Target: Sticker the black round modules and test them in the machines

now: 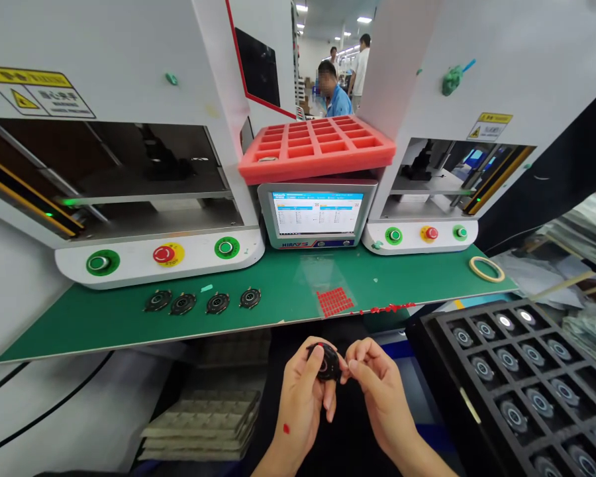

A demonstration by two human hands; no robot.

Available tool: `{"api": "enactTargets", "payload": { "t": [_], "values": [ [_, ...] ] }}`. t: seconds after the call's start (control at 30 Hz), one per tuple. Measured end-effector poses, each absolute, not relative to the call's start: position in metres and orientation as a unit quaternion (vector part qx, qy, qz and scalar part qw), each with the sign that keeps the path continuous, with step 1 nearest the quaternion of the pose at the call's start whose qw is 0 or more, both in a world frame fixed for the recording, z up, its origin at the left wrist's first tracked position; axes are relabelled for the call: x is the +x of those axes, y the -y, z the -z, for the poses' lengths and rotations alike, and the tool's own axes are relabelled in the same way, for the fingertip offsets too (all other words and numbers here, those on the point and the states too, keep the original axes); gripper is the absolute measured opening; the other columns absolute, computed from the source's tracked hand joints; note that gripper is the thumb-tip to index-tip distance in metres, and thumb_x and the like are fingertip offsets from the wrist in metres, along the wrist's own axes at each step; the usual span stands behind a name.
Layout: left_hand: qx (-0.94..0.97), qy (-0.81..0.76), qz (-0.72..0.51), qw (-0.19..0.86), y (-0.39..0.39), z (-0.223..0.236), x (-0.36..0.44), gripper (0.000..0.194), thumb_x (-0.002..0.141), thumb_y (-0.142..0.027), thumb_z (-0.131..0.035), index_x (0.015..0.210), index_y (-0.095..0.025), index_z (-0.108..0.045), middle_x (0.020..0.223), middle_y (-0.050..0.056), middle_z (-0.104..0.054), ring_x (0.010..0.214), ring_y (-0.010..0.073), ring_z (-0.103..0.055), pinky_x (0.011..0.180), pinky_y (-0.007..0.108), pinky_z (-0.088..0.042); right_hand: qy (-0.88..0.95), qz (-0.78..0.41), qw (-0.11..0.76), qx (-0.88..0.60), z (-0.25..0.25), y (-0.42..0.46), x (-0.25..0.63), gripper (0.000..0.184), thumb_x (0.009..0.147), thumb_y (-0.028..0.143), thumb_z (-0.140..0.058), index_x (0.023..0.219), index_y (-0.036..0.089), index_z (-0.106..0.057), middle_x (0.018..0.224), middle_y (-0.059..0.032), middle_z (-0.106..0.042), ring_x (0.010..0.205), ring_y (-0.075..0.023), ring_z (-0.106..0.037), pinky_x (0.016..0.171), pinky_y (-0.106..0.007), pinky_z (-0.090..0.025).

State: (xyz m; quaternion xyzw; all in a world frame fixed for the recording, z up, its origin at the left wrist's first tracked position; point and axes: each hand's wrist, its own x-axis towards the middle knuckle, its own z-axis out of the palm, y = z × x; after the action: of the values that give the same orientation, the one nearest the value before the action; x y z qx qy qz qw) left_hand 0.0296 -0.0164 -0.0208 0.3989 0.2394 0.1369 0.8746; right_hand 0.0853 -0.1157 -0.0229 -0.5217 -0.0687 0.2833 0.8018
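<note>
My left hand (300, 391) is closed around a round black watch case (330, 364), thumb across its face and fingers beneath. A small red piece sticks to the left wrist. Close at the right edge of that case, my right hand (377, 381) has its thumb and forefinger pinched together; whatever lies between them is too small to make out. Several similar watch cases (217, 303) lie in a row on the green bench top (288, 291). Nearer the middle, a clear sheet bears a grid of red stickers (334, 301), with loose red scraps (390, 308) along the bench edge.
A black compartment tray (469, 404) with several watch cases stands at right. Two press machines with green and red buttons (163, 254) flank a screen (318, 212), and a pink foam tray (318, 149) rests above it. A tape roll (487, 269) lies at right. People are in the background.
</note>
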Motion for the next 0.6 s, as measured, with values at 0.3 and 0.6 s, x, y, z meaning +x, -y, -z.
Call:
{"api": "enactTargets", "payload": {
  "t": [0.3, 0.6],
  "values": [
    [0.492, -0.187, -0.195, 0.828, 0.019, 0.034, 0.036, 0.042, 0.085, -0.056, -0.062, 0.085, -0.014, -0.058, 0.065, -0.003, -0.053, 0.035, 0.0031, -0.041, 0.031, 0.015, -0.036, 0.087, -0.243, 0.792, -0.553, 0.015, 0.108, 0.084, 0.027, 0.079, 0.043, -0.074, 0.095, 0.022, -0.071, 0.093, -0.0030, -0.068, 0.084, -0.0127, -0.062, 0.080, -0.023, -0.051],
    [0.658, -0.238, -0.263, 0.664, 0.027, 0.027, 0.035, 0.042, 0.088, -0.060, -0.054, 0.095, -0.019, -0.064, 0.084, 0.001, -0.068, 0.059, 0.0110, -0.059, 0.051, 0.019, -0.049, 0.052, -0.291, 0.794, -0.532, 0.010, 0.091, 0.085, 0.035, 0.068, 0.036, -0.072, 0.096, 0.016, -0.071, 0.064, 0.0041, -0.054, 0.047, -0.0036, -0.034, 0.045, -0.018, -0.029]
  ]
}}
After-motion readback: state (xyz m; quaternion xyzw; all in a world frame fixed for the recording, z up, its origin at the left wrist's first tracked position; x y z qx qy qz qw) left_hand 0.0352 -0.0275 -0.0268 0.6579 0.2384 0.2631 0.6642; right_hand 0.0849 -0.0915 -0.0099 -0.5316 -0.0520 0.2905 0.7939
